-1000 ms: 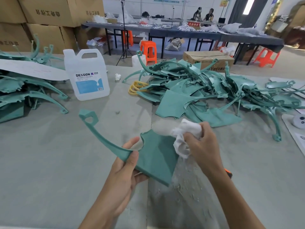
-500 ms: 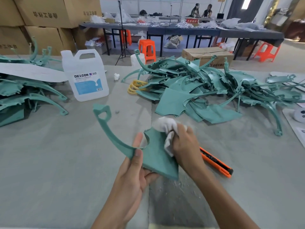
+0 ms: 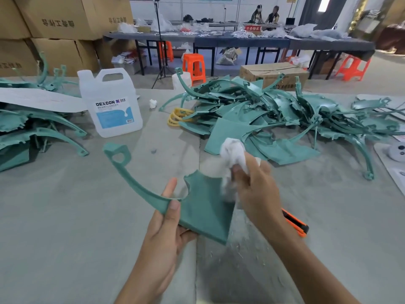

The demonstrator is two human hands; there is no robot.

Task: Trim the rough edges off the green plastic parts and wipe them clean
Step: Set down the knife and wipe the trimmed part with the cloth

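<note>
One green part [image 3: 202, 208] is held above the middle of the bench [image 3: 65, 227], toward its near edge. The left hand [image 3: 162, 233] grips it, thumb on top and fingers beneath, where the curved arm meets the flat panel. The right hand [image 3: 258, 194] is clenched round one white cloth [image 3: 233, 153], which touches the panel's right edge. One orange knife [image 3: 298, 226] lies just right of that wrist. Two heaps of green parts lie toward the far edge, one at the left edge [image 3: 26, 123] and a larger one right of centre [image 3: 252, 110]. One white jug [image 3: 109, 106] stands between them. Open bench spreads left of the hands and at the near right.
</note>
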